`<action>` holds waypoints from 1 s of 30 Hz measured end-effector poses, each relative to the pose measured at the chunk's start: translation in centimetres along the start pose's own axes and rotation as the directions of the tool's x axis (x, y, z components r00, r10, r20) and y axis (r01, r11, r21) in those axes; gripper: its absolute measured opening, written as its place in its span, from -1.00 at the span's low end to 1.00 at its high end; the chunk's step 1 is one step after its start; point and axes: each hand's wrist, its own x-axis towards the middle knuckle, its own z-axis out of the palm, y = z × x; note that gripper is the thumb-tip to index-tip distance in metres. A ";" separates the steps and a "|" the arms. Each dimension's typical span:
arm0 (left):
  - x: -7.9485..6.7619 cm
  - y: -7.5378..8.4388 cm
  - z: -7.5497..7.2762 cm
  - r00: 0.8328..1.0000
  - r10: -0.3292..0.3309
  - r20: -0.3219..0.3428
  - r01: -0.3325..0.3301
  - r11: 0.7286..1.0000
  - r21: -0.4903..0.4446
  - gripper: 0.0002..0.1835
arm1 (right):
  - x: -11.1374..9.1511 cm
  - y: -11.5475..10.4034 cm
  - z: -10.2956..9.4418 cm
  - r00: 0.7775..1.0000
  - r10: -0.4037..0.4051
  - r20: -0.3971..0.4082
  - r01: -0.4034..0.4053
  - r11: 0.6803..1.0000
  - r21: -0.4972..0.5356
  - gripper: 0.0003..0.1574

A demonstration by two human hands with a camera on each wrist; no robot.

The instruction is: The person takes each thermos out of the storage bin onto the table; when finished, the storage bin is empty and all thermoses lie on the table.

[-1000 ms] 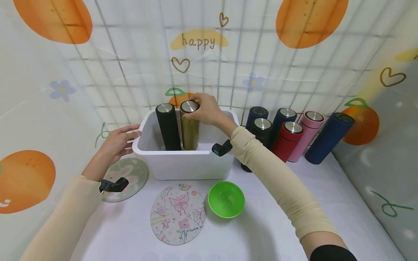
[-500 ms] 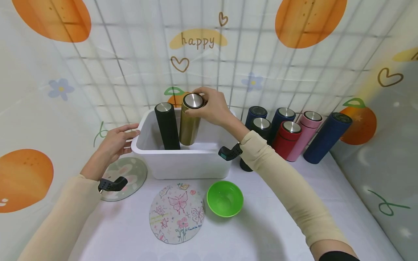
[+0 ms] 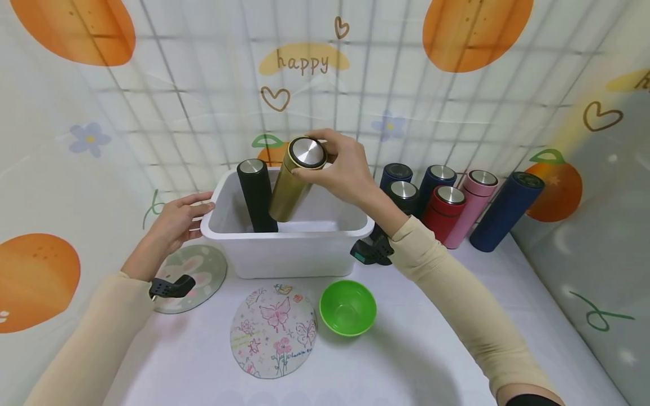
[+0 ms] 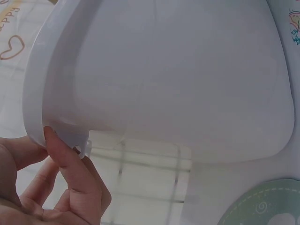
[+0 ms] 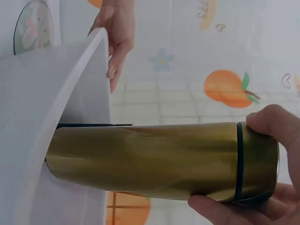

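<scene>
My right hand (image 3: 345, 167) grips a gold thermos bottle (image 3: 290, 193) near its silver-topped lid, with the thumb and fingers around it in the right wrist view. The thermos (image 5: 145, 161) tilts, its lid towards the right and its base still inside the white plastic bin (image 3: 291, 255). Left of it, a black thermos (image 3: 258, 197) leans inside the bin. My left hand (image 3: 178, 225) pinches the bin's left rim between thumb and finger, as the left wrist view shows at the bin's edge (image 4: 35, 93).
Right of the bin stand several thermoses, among them a red one (image 3: 444, 211), a pink one (image 3: 471, 208) and a leaning blue one (image 3: 506, 211). In front lie a green bowl (image 3: 347, 308) and a round butterfly mat (image 3: 274, 332). A rabbit mat (image 3: 210, 279) lies left.
My right hand has raised the gold thermos and moved it slightly right, tilting its lid to the right. The left hand stays at the bin's rim.
</scene>
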 end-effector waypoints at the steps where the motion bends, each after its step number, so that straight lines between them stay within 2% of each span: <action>1: 0.0 0.0 0.0 1.000 0.000 -0.001 0.000 1.000 0.002 -0.32 | -0.2 -0.3 -0.2 1.000 -0.007 -0.006 0.007 1.000 0.002 -0.28; 10: 0.0 -0.1 0.0 1.000 0.002 -0.002 -0.002 1.000 0.026 -0.33 | -1.9 -1.9 -1.9 0.999 -0.018 -0.036 0.020 0.999 0.046 -0.28; 22: 0.0 0.1 0.2 1.000 0.013 -0.005 -0.012 0.999 0.048 -0.34 | -4.7 -2.4 -4.6 0.984 -0.075 -0.161 0.086 0.995 0.060 -0.30; 30: -0.3 0.2 0.3 1.000 0.015 -0.017 -0.014 0.998 0.060 -0.33 | -6.7 -3.7 -6.5 0.978 -0.106 -0.181 0.130 0.983 0.128 -0.28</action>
